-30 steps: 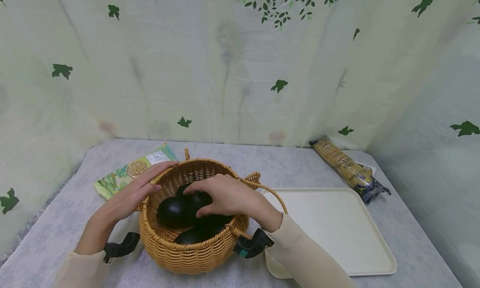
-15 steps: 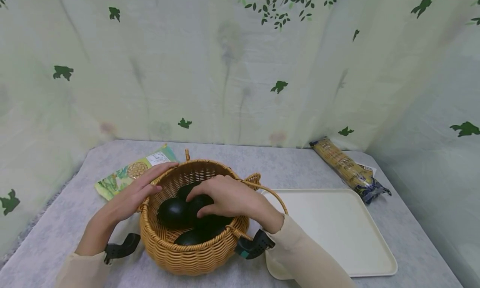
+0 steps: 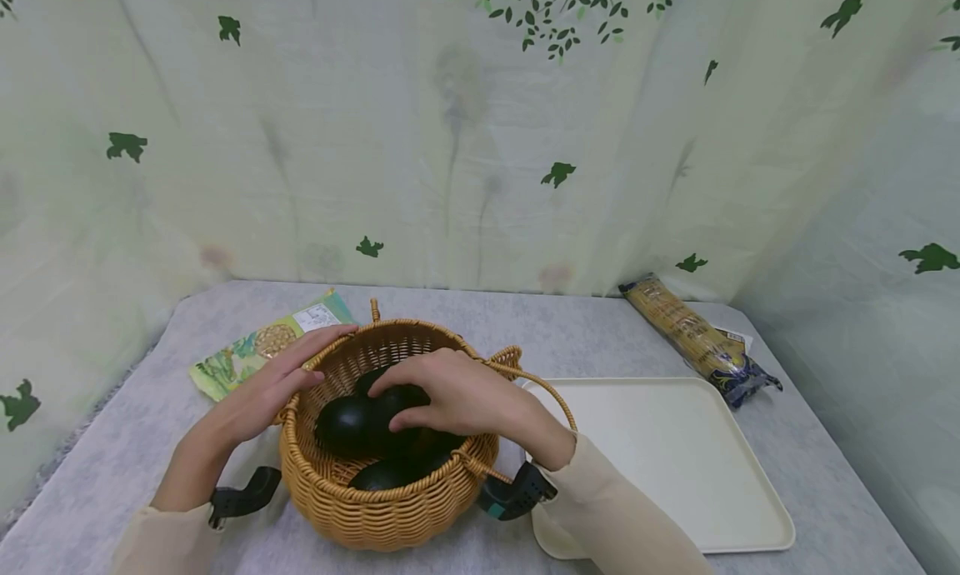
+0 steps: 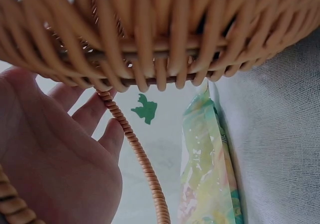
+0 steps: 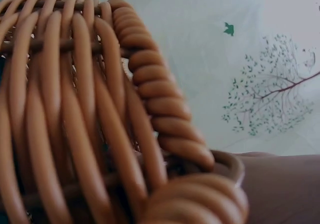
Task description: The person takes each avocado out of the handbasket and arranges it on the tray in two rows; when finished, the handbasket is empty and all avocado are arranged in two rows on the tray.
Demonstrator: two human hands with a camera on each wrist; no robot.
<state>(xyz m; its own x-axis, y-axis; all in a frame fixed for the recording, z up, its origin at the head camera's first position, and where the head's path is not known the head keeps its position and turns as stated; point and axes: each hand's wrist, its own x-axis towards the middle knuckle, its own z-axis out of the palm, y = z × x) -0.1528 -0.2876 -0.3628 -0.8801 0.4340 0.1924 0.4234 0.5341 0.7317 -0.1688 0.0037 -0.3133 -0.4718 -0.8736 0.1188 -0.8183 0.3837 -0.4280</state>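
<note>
A round wicker basket point(image 3: 386, 521) stands on the table with several dark, glossy, rounded eggplants point(image 3: 345, 425) inside. My right hand point(image 3: 453, 392) reaches in over the right rim, its thumb and fingers curved around one eggplant point(image 3: 405, 400) near the middle. The fingertips' undersides are hidden from the head view. Against the basket's left rim rests my left hand point(image 3: 266, 387), fingers fairly straight. In the left wrist view, that hand point(image 4: 60, 149) lies beside the woven wall with the thin basket handle point(image 4: 142, 159) passing in front. Basket weave point(image 5: 75, 109) fills much of the right wrist view.
A white tray point(image 3: 667, 458) lies to the right, partly under my right forearm. Behind it is a long pack of dried noodles point(image 3: 690, 333). A green printed packet point(image 3: 262, 342) sits behind the left hand. The basket's handle point(image 3: 543, 383) leans out over the tray's edge.
My right hand stays among the eggplants, shifting only slightly, its wrist a little to the right. The left hand and basket hold their places.
</note>
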